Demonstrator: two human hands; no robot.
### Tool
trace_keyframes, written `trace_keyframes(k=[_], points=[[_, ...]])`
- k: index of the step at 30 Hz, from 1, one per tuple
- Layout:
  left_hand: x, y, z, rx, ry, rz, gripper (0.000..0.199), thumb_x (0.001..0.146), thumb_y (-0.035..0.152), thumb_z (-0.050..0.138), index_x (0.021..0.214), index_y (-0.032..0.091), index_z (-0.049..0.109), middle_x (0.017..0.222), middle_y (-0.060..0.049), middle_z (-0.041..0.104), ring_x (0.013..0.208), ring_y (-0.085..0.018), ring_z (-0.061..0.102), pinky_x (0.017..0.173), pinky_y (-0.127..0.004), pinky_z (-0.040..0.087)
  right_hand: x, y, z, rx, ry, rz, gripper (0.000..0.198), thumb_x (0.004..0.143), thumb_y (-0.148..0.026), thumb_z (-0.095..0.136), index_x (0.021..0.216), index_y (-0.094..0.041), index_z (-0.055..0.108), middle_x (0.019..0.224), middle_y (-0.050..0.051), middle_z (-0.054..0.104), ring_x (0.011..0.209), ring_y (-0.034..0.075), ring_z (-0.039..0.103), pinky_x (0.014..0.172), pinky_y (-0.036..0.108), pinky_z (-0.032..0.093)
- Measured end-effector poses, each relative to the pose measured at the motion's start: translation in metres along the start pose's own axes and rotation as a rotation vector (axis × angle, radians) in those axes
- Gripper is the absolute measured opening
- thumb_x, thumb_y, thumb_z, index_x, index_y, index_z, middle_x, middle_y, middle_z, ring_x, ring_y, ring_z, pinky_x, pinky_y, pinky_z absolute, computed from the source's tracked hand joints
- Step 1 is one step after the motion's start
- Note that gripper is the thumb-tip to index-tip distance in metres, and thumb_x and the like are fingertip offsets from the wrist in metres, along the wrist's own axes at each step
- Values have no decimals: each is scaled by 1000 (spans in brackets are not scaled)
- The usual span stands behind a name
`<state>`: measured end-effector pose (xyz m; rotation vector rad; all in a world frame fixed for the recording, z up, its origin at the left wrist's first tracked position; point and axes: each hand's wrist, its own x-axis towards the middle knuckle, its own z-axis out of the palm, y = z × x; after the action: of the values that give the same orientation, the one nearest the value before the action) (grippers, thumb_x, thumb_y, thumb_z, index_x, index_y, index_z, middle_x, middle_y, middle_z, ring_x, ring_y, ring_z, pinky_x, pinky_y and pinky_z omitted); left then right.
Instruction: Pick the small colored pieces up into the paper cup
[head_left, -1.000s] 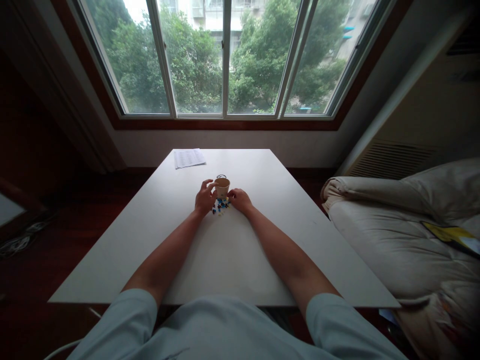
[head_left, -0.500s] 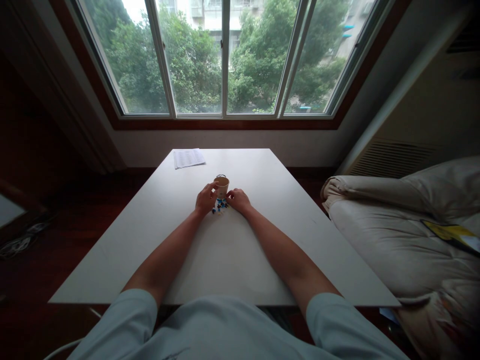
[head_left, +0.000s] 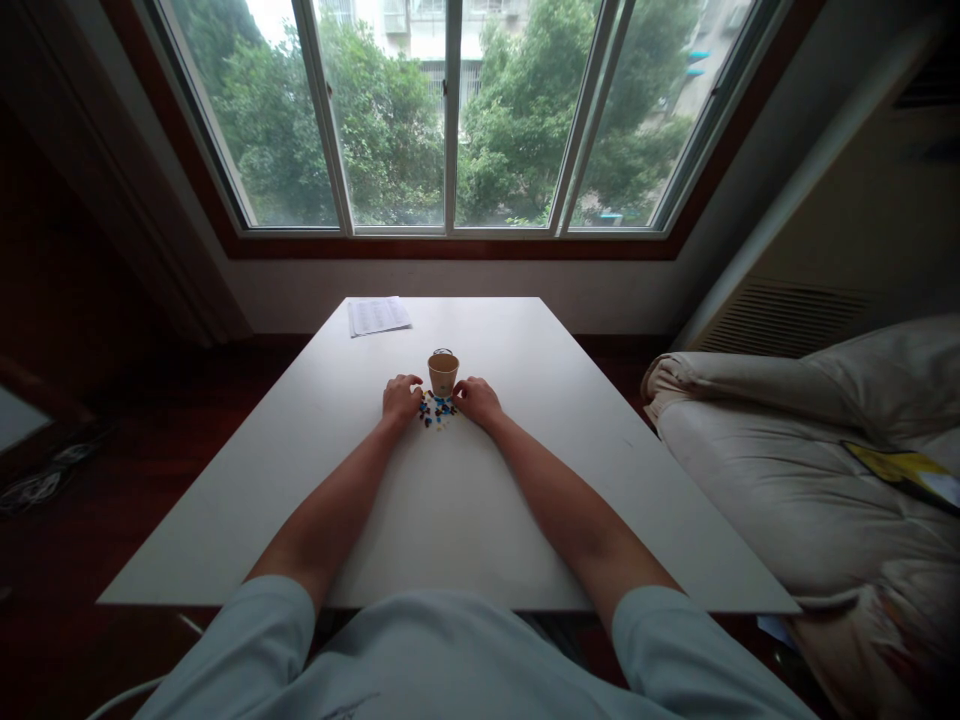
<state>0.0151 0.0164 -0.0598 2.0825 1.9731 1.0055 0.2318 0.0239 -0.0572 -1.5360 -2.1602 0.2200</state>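
Head view: some papers (head_left: 379,316) lie at the back left of the white table (head_left: 450,530). Next is the left hand (head_left: 403,398), curled by the little colored bits (head_left: 439,409). The cup (head_left: 443,377) stands upright just behind them. The right hand (head_left: 478,398) is bent close by the cup. I can't tell if either hand is pinching a bit.

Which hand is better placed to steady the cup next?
Probably the right hand: it sits close beside the cup, whereas the left hand is farther off, by the scattered pieces.
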Motion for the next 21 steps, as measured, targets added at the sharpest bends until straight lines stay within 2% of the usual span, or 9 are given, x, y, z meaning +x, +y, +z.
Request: trace_keyframes(k=[5, 13, 21], points=[[0, -2, 2, 72, -78, 2, 28, 87, 25, 55, 109, 27, 74, 117, -7, 67, 111, -27, 57, 99, -41, 45, 1, 0, 1, -22, 21, 36, 12, 89, -31, 67, 95, -24, 75, 97, 7, 64, 98, 20, 55, 84, 29, 43], [-3, 2, -2, 123, -106, 53, 25, 89, 36, 58, 102, 28, 77, 113, -8, 68, 107, -27, 56, 94, -39, 45, 1, 2, 1, -17, 57, 31, 12, 91, -30, 65, 89, -23, 73, 96, 6, 68, 96, 19, 57, 80, 28, 43], [-5, 8, -4, 151, -114, 72, 22, 87, 38, 61, 97, 27, 78, 107, -9, 67, 104, -27, 57, 90, -39, 45, 1, 5, -3, 171, 164, 123, 17, 93, -34, 57, 94, -22, 69, 85, 2, 71, 77, 16, 60, 71, 26, 41]])
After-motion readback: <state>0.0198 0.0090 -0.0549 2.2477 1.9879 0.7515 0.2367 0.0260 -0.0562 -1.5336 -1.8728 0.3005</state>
